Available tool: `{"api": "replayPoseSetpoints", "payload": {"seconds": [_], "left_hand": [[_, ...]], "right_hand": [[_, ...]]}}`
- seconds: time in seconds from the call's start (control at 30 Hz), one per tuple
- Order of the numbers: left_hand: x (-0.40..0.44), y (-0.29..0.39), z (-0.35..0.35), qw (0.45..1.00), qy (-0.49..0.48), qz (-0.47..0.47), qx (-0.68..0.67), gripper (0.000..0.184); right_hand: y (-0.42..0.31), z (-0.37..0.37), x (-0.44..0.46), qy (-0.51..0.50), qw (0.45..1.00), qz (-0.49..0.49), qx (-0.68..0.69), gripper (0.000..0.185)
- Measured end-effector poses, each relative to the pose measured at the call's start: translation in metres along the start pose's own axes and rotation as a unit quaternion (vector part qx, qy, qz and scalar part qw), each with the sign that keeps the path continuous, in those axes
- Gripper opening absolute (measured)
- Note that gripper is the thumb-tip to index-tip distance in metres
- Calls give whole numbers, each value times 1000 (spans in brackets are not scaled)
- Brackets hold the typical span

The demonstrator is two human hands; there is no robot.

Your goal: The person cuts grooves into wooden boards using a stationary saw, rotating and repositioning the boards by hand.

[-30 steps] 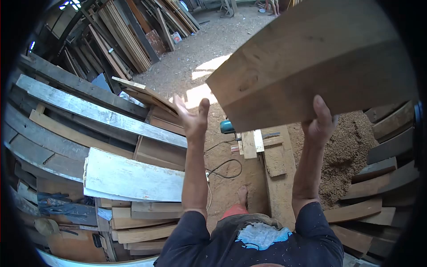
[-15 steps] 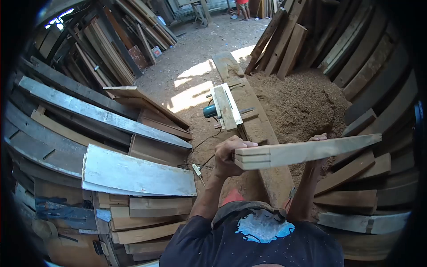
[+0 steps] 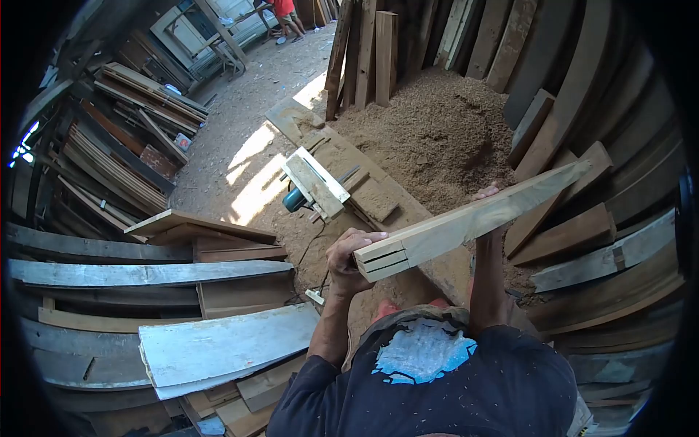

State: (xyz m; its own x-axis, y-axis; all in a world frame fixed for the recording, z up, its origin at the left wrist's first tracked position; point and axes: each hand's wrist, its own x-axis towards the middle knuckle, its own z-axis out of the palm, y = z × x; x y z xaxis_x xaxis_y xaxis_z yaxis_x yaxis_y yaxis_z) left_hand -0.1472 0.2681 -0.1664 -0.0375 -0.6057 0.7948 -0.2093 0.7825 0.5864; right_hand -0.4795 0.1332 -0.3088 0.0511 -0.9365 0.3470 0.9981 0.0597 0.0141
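Observation:
In front of my chest I hold a pale wooden board (image 3: 473,215), raised at a slant, its far end up and to the right. Two dark slots run into the near end, and a line is marked across the face. My left hand (image 3: 349,256) is closed around that near end. Farther along, my right hand (image 3: 486,192) grips the board from behind, mostly hidden by it; a few fingers show over the top edge. Beyond the board, a green-bodied power tool (image 3: 294,200) sits by a pale plate at the side of a dusty wooden bench (image 3: 429,207).
A large heap of wood shavings (image 3: 429,131) lies beyond the bench. Planks (image 3: 386,58) lean upright behind it. At my left is a stack topped by a white board (image 3: 226,342). More timber (image 3: 571,237) lies at right. A person in red (image 3: 284,11) stands far off.
My view has turned to the right, so the bench and tool appear farther left. The board now tilts more steeply, and its slotted end faces me more. Both hands keep their hold.

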Motion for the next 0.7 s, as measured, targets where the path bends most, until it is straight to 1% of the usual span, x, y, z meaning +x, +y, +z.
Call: {"api": "replayPoseSetpoints", "payload": {"seconds": [0.03, 0.13, 0.17, 0.2, 0.23, 0.27, 0.3, 0.33, 0.4, 0.43, 0.47, 0.57, 0.6, 0.7], "left_hand": [[-3, 0, -3, 1000, 2, -9, -5, 58], [-11, 2, -12, 999, -11, -31, -10, 60], [-8, 6, -16, 995, -39, -79, -34, 63], [-2, 16, -23, 988, -66, -128, -56, 65], [4, 24, -31, 977, -92, -177, -78, 67], [6, 26, -38, 968, -118, -200, -91, 80], [9, 27, -46, 959, -143, -224, -102, 93], [8, 25, -47, 943, -135, -253, -169, 101], [6, 22, -49, 895, -121, -306, -302, 117], [7, 21, -45, 890, -84, -293, -339, 115], [6, 21, -36, 881, -46, -282, -377, 114], [10, 19, -22, 880, 16, -248, -404, 112], [18, 14, -16, 885, 27, -233, -402, 113], [39, 6, 1, 896, 57, -189, -398, 118]], "right_hand": [[2, 4, -2, -2, 1000, -2, -11, 45], [-5, -22, -4, -88, 996, 29, -16, 55], [-4, -20, -8, 1, 995, -33, -96, 58], [0, -10, -16, 91, 976, -94, -173, 61], [3, 1, -21, 157, 957, -126, -207, 62], [8, 15, -26, 226, 932, -152, -241, 63], [23, 53, -27, 272, 921, -151, -235, 63], [33, 75, -29, 318, 908, -152, -228, 64], [26, 64, -44, 281, 917, -132, -249, 59], [21, 57, -49, 262, 921, -122, -260, 57], [20, 62, -51, 310, 915, -123, -230, 49], [-1, 54, -57, 217, 943, -4, -252, 45], [1, 54, -55, 271, 931, -9, -246, 44], [20, 49, -64, 350, 899, 7, -265, 45]]}}
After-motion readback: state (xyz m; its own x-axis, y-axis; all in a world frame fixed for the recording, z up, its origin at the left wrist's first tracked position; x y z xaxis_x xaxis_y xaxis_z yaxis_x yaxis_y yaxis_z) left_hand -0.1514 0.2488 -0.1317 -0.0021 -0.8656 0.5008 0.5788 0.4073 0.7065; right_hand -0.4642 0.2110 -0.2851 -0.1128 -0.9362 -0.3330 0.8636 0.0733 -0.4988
